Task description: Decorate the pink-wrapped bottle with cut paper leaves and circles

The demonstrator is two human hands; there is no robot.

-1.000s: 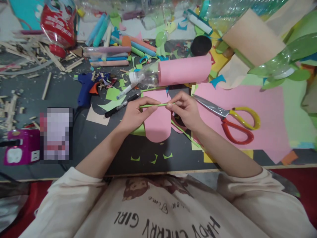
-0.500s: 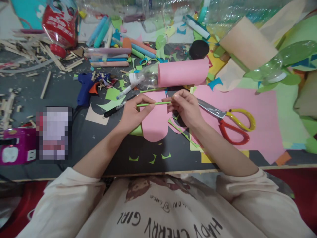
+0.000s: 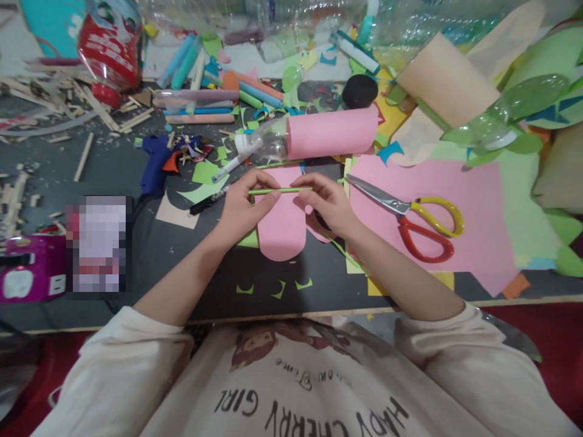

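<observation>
I hold a thin green rolled-paper stick (image 3: 286,190) level above the dark table. My left hand (image 3: 243,206) pinches its left end between thumb and fingers. My right hand (image 3: 325,200) pinches its right end. Under the stick lies a pink paper shape with a rounded lower end (image 3: 282,227). Just beyond my hands lies a clear plastic bottle wrapped in pink paper (image 3: 319,135), on its side with its white cap to the left.
Yellow-and-red scissors (image 3: 410,212) lie on a pink sheet (image 3: 473,206) to the right. A black pen (image 3: 207,202) and a blue glue gun (image 3: 155,161) lie to the left. Paper rolls, green scraps, wood splinters and bottles crowd the far side.
Both hands keep hold of the green stick and have shifted slightly left and up in view. My right fingers have worked along its end.
</observation>
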